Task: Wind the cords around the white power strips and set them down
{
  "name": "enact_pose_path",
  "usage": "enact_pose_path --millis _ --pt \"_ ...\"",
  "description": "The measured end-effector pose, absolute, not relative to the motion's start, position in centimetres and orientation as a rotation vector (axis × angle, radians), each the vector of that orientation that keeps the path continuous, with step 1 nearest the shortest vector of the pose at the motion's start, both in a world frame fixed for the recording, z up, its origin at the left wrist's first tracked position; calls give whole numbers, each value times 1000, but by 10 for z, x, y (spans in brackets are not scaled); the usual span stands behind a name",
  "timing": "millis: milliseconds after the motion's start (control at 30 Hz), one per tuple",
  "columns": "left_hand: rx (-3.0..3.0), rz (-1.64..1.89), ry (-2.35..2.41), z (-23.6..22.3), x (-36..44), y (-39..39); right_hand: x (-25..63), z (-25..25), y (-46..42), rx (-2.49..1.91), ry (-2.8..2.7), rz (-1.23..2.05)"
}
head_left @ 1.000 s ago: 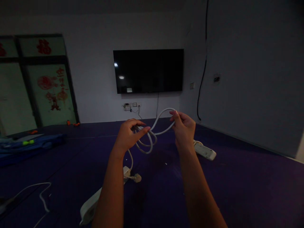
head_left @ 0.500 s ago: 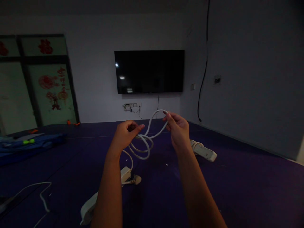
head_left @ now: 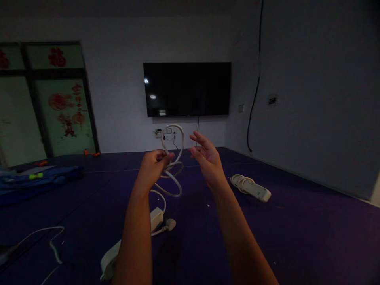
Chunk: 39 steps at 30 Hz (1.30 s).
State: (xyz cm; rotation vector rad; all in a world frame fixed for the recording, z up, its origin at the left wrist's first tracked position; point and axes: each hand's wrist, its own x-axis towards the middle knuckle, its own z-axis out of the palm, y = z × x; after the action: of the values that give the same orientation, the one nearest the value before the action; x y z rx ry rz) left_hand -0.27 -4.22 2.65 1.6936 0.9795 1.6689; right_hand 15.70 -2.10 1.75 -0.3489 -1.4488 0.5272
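My left hand (head_left: pixel 152 168) is closed on a white power cable (head_left: pixel 173 158), gathered into loops that stand up above and hang below the fist. The cable runs down to a white power strip (head_left: pixel 124 247) lying on the dark purple floor mat (head_left: pixel 297 221), with a white plug (head_left: pixel 170 225) beside it. My right hand (head_left: pixel 206 158) is just right of the loops, fingers spread, holding nothing and not touching the cable.
A second white power strip (head_left: pixel 252 188) with its cord coiled lies on the mat to the right. Another white cable (head_left: pixel 47 241) trails at the lower left. A wall-mounted TV (head_left: pixel 187 89), wall sockets (head_left: pixel 166 131), a blue bundle (head_left: pixel 35 180) and glass doors (head_left: pixel 44 103) are farther off.
My right hand let go of the cable loop and opened, moving slightly left. The loop now stands upright above my left hand, which still holds the coil.
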Motion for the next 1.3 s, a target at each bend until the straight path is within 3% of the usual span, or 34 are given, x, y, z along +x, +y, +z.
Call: enact_pose_path --millis 233,467,600,833,1300 --pt "1240 2133 788 31 -12 -43 135 -7 1 -484 -1645 757" --pt "1099 2242 674 35 -19 -42 131 -8 -7 -355 -1829 796" --pt "1119 2217 656 34 -15 -41 135 -4 -13 -249 -1849 783" --pt "1177 2117 651 32 -4 -41 132 0 -19 -302 -1777 457" --pt "1333 1646 815 23 14 -26 137 -2 1 -502 -1386 644"
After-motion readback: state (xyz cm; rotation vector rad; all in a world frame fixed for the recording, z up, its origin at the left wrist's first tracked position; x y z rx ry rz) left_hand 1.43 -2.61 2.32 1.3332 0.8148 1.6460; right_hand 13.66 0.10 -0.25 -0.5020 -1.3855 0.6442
